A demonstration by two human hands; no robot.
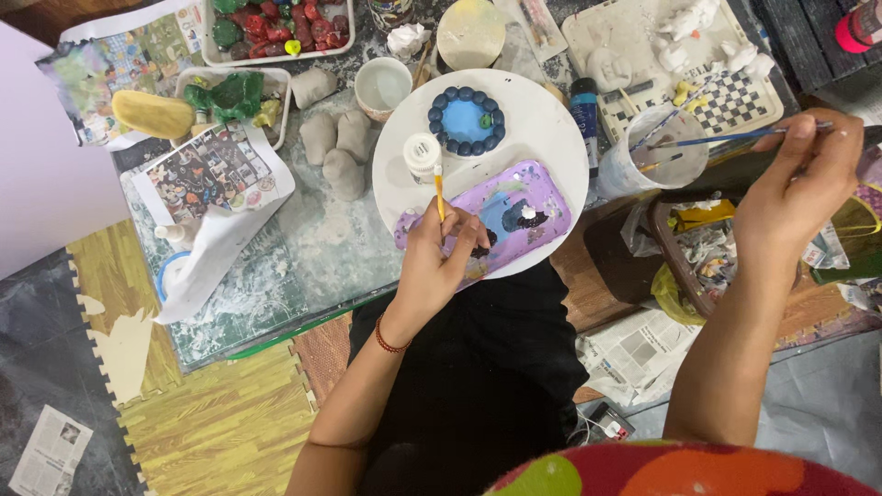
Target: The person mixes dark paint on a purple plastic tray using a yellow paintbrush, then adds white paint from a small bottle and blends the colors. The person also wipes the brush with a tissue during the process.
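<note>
On white plate (542,119) | left hand (439,257): yellow brush (439,191) | right hand (795,197): blue brush (726,139)

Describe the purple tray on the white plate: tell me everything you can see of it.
The purple tray is a flat, rounded oblong, seemingly painted clay or plastic, glossy lilac with blue, black and white paint patches near its middle. It lies tilted diagonally on the lower part of the round white plate, its right end higher in the view, below a blue ring-shaped piece. The left hand rests over its lower left end, hiding that part, and holds a yellow-handled brush. The right hand is apart from it, holding a blue brush.
</note>
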